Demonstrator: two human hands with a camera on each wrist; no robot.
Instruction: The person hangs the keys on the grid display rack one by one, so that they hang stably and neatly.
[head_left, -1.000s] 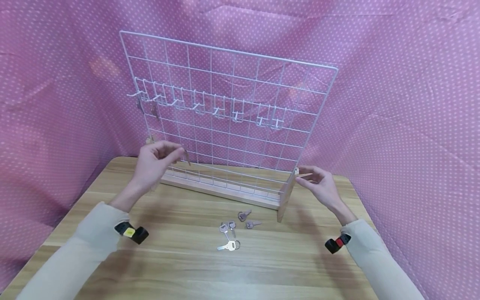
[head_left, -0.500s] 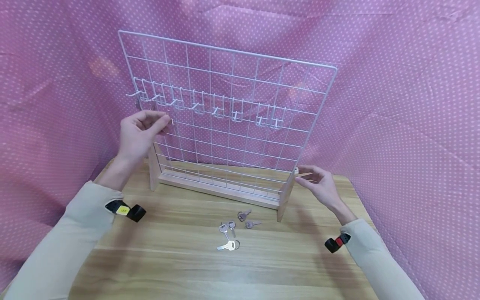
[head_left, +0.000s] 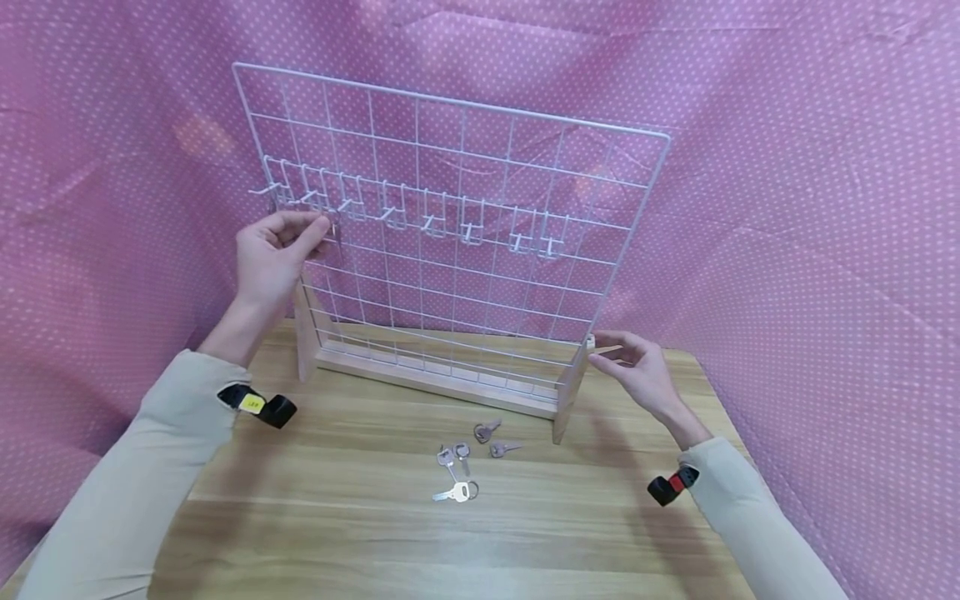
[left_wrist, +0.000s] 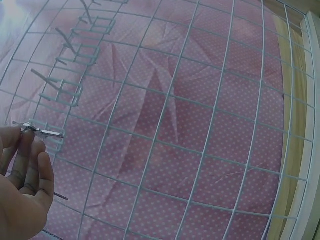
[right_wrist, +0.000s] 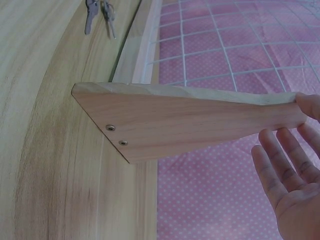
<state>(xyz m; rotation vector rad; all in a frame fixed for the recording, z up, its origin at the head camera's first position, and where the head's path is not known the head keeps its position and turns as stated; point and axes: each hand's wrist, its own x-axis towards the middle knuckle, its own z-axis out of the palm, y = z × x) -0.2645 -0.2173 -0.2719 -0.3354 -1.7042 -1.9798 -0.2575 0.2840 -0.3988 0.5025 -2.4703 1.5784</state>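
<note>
My left hand (head_left: 273, 250) pinches a small metal key (left_wrist: 49, 133) between thumb and fingers, close to the third hook (head_left: 350, 207) from the left on the white wire grid rack (head_left: 442, 250). The key's ring is too small to make out. Fingers hide part of the second hook's area. At the rack's right end, my right hand (head_left: 637, 371) holds the top of the wooden side support (right_wrist: 190, 115), thumb on its front edge and fingers behind. Several loose keys (head_left: 454, 492) lie on the table in front of the rack.
More white hooks (head_left: 471, 233) run in a row to the right along the grid. A wooden base bar (head_left: 435, 379) joins the two side supports on the wooden table (head_left: 360, 517). Pink dotted cloth (head_left: 810, 250) hangs behind and at both sides.
My left hand has risen and moved left with the key, from low in front of the grid to the hook row. The rack shifted very slightly left; my right hand stays on the support.
</note>
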